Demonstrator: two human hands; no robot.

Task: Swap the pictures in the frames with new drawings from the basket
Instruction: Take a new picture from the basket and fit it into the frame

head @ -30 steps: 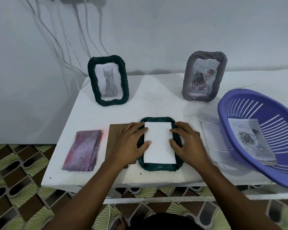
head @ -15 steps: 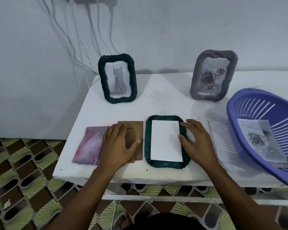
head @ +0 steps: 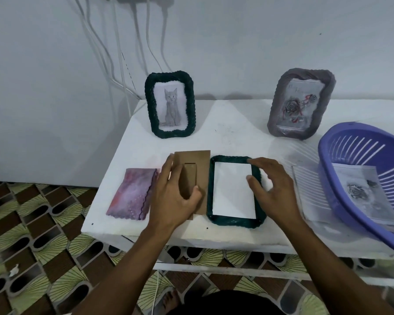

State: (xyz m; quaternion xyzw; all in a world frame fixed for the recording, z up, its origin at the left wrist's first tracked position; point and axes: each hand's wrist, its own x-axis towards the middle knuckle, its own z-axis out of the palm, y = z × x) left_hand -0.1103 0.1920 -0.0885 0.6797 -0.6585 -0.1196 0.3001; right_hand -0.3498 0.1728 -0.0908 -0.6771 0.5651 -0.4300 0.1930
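A dark green frame (head: pixel 234 220) lies face down near the table's front edge, with a white sheet (head: pixel 233 189) lying in its back. My right hand (head: pixel 274 189) rests on the frame's right rim, fingers spread. Just left of the frame lies the brown backing board (head: pixel 199 164); my left hand (head: pixel 174 196) grips it, thumb on top and fingers at its left edge. A purple basket (head: pixel 341 160) at the right holds a rose drawing (head: pixel 362 192). At the back stand a green frame with a cat picture (head: pixel 170 108) and a grey frame with a rose picture (head: pixel 300 105).
A pink-purple scalloped picture (head: pixel 132 196) lies at the table's left front. A sheet of paper (head: pixel 309 196) lies partly under the basket. White cables (head: pixel 114 53) hang down the wall at the back left. The white table (head: pixel 232 128) ends just left of the pink picture.
My left hand left the flat frame, moved left onto the brown backing board and closed on it. My right hand stayed at the frame's right rim. The camera shifted.
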